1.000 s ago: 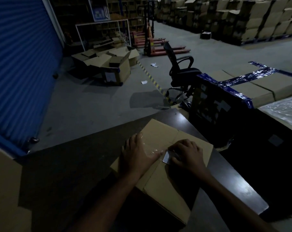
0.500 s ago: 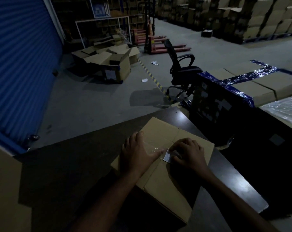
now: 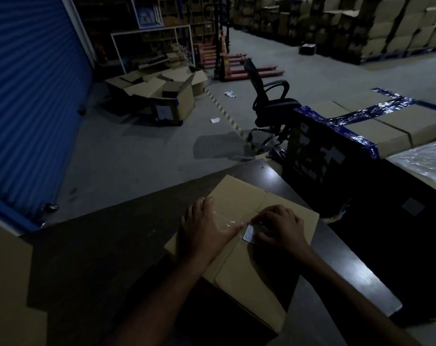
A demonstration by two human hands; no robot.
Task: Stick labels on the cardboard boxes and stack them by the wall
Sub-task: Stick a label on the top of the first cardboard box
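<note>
Box: a closed cardboard box sits on the dark table in front of me, turned at an angle, one corner pointing to 12 o'clock. A strip of clear tape runs along its top seam.
Label: a small pale label lies on the box top beside the seam, roughly at the middle of the lid. Its print is too small to read.
Left hand: my left hand lies flat on the box top, at 9 o'clock from the label, fingers straight and pointing to 12 o'clock. The thumb reaches toward 3 o'clock, its tip just beside the label edge. This hand grasps nothing; it presses on the lid.
Right hand: my right hand rests on the box at 3 o'clock from the label, fingers curled down over the label's right part. I cannot tell whether they pinch the label or only press it.
Chair: a black office chair stands on the floor at 1 o'clock, well apart from the table.
Taped carton: a large carton bound with blue tape stands at 2 o'clock, near the table's far corner.
Open cartons: a heap of opened cartons lies at 11 o'clock.
Shutter: a blue roller shutter fills the 10 o'clock side.
Pallet trucks: red pallet trucks stand at 12 o'clock, far off.
</note>
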